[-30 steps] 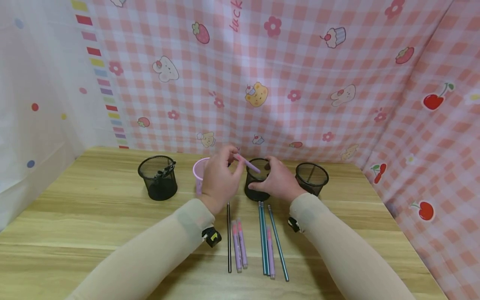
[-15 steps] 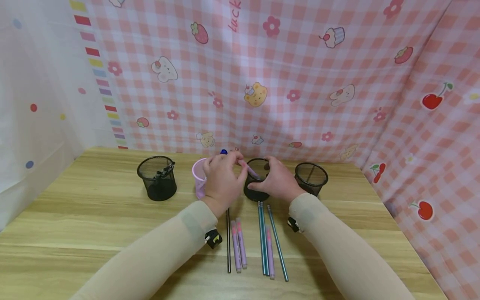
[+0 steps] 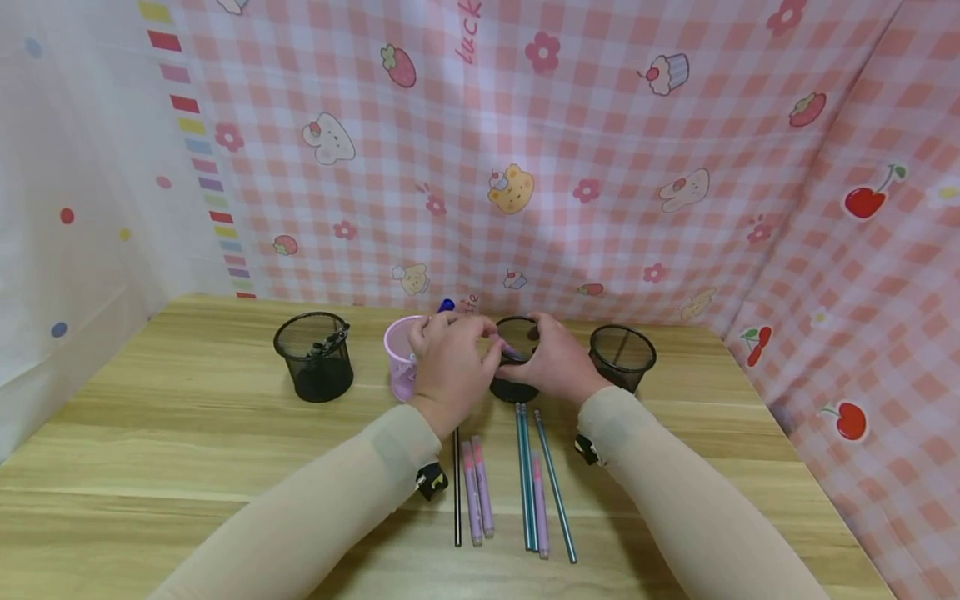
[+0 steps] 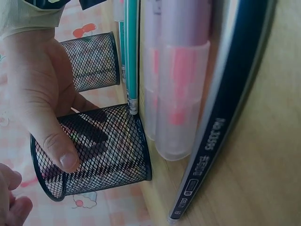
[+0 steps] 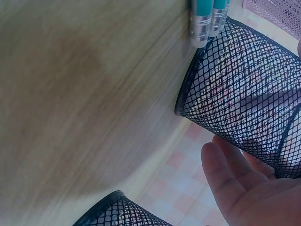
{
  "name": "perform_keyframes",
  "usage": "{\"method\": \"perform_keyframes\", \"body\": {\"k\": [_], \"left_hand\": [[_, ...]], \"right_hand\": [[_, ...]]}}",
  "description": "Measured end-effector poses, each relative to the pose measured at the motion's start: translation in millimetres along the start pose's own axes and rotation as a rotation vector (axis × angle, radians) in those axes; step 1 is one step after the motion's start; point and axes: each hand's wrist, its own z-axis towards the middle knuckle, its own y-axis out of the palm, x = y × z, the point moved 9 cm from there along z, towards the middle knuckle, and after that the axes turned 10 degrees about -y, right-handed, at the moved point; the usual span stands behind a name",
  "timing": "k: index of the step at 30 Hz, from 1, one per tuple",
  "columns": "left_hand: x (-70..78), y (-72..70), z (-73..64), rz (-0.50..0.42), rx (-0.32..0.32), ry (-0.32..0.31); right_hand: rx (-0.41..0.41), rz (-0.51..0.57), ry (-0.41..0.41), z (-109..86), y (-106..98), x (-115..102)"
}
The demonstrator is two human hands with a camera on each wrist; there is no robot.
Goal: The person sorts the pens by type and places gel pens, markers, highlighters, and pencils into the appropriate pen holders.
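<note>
My left hand (image 3: 457, 362) pinches a purple marker pen (image 3: 513, 352) between thumb and fingers. The pen slants down into a black mesh pen cup (image 3: 514, 390), its lower part inside. My right hand (image 3: 558, 358) grips that cup from the right; in the left wrist view its thumb (image 4: 63, 153) lies across the mesh, and the right wrist view shows its fingers (image 5: 225, 172) against the wall. Left of it stands a purple pen cup (image 3: 402, 379), partly hidden by my left hand. A blue pen end (image 3: 446, 306) shows above that hand.
Another black mesh cup (image 3: 313, 375) at left holds small dark items; one more (image 3: 622, 358) stands at right. In front lie a black pencil (image 3: 457, 500), several teal pencils (image 3: 557, 487) and purple marker pens (image 3: 472, 496). A checked cloth (image 3: 450, 167) hangs behind the table.
My left hand has moved right and down, lowering the purple marker pen into the black mesh cup. My right hand has stayed on the cup.
</note>
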Motion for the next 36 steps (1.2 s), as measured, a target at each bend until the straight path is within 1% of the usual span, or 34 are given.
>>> {"method": "perform_keyframes", "body": {"k": [5, 9, 17, 20, 25, 33, 34, 36], "left_hand": [[-0.5, 2.2, -2.0, 0.067, -0.001, -0.004], [-0.1, 2.4, -2.9, 0.081, -0.001, 0.002], [4.7, 4.3, -6.5, 0.131, 0.013, 0.065], [8.7, 3.4, -9.0, 0.141, 0.021, 0.112], [14.8, -0.2, -14.9, 0.135, 0.028, 0.208], [24.6, -10.2, -30.6, 0.136, 0.018, 0.357], [26.1, -11.4, -33.0, 0.138, 0.014, 0.378], [28.4, -12.3, -37.2, 0.15, -0.012, 0.408]], "right_hand": [[0.007, -0.001, -0.013, 0.6, -0.3, 0.1], [0.01, 0.002, -0.019, 0.4, -0.8, -0.3], [0.004, 0.007, -0.012, 0.8, -0.3, 0.2], [-0.003, 0.016, -0.001, 0.6, 0.3, 0.9], [-0.006, 0.03, 0.01, 0.5, 1.4, 1.7], [-0.002, 0.037, 0.015, 0.7, 1.4, 2.5], [-0.001, 0.035, 0.015, 0.5, 1.3, 2.4], [0.002, 0.026, 0.016, -0.1, 1.0, 2.2]]}}
